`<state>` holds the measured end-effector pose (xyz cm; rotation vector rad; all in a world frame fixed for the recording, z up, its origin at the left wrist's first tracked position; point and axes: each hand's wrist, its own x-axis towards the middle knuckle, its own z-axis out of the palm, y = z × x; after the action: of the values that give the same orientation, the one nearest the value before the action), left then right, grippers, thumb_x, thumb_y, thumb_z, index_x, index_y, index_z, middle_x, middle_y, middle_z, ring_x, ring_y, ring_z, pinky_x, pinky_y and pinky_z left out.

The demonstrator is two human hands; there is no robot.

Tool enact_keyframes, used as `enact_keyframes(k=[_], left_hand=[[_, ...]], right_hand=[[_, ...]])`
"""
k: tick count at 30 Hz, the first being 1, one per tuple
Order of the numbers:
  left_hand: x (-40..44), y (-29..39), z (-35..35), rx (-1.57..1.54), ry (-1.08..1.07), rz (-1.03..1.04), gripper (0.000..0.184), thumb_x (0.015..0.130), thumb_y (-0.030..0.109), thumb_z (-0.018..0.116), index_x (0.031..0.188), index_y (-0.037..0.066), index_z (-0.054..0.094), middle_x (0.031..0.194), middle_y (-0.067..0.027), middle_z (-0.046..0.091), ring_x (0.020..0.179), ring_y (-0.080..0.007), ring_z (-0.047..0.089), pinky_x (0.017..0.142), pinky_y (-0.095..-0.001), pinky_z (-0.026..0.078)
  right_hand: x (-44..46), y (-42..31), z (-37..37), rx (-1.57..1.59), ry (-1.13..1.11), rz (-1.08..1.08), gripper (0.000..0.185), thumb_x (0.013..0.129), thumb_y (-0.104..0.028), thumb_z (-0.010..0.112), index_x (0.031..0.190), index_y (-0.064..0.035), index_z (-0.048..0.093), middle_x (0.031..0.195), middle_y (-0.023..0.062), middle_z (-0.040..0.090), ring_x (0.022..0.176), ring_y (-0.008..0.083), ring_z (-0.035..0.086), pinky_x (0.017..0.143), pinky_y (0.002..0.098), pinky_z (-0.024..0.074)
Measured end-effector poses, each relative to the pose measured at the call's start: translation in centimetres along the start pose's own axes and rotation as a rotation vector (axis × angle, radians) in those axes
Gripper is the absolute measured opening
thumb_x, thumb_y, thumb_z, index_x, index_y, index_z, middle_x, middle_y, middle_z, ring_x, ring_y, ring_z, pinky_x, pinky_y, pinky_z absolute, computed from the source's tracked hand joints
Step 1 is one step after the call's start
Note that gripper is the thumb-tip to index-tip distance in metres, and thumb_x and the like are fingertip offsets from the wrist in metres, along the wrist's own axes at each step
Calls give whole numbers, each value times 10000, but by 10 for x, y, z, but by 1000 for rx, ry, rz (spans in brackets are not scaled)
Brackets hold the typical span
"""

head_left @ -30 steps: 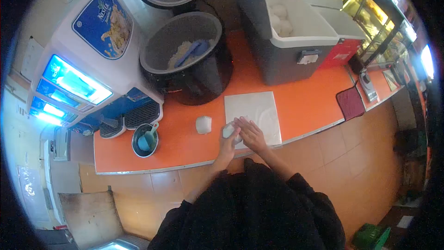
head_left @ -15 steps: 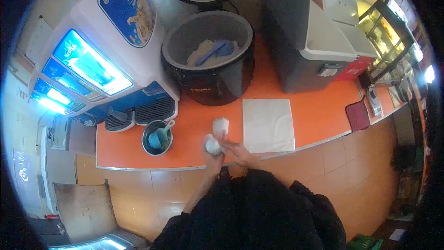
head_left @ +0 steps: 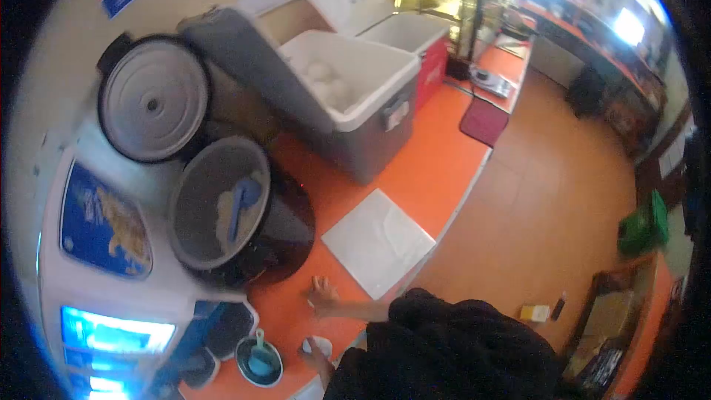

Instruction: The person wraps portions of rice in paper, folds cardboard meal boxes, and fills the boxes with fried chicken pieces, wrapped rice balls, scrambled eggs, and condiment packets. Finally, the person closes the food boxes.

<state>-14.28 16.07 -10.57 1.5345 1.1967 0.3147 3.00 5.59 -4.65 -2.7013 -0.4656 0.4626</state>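
A black cooker [head_left: 292,230] stands on an orange counter [head_left: 448,167]
Beside the cooker: grey cooler [head_left: 363,148] and white sheets [head_left: 379,244] one side, drink dispenser [head_left: 118,289] and bowl [head_left: 246,375] the other.

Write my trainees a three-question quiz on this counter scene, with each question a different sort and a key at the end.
1. Short answer: Which hand, left or right, is nearer the bowl?

2. True or false: The blue scoop is inside the cooker.

3. Multiple choice: Where does the white sheet lie?
A) In the cooler
B) On the orange counter
C) On the floor

Key
1. The left hand.
2. True.
3. B.
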Motion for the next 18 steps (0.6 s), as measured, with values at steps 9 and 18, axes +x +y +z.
enact_keyframes(k=[9, 18], left_hand=[[-36, 80, 111, 100, -315, 199, 614, 827, 478, 641, 1181, 24, 427, 1104, -149, 505, 966, -261, 531, 753, -422, 480], [-316, 190, 415, -84, -744, 111, 446, 853, 409, 642, 1084, 55, 499, 938, -91, 565, 795, -192, 582, 645, -361, 510]], right_hand=[[-61, 188, -121, 1389, -439, -91, 619, 691, -272, 737, 1239, -141, 481, 1089, 107, 582, 1004, 216, 562, 773, 355, 502], [-218, 523, -242, 1796, 315, 203, 565, 739, -167, 737, 1228, -119, 457, 1074, 69, 544, 1008, 204, 563, 827, 356, 494]])
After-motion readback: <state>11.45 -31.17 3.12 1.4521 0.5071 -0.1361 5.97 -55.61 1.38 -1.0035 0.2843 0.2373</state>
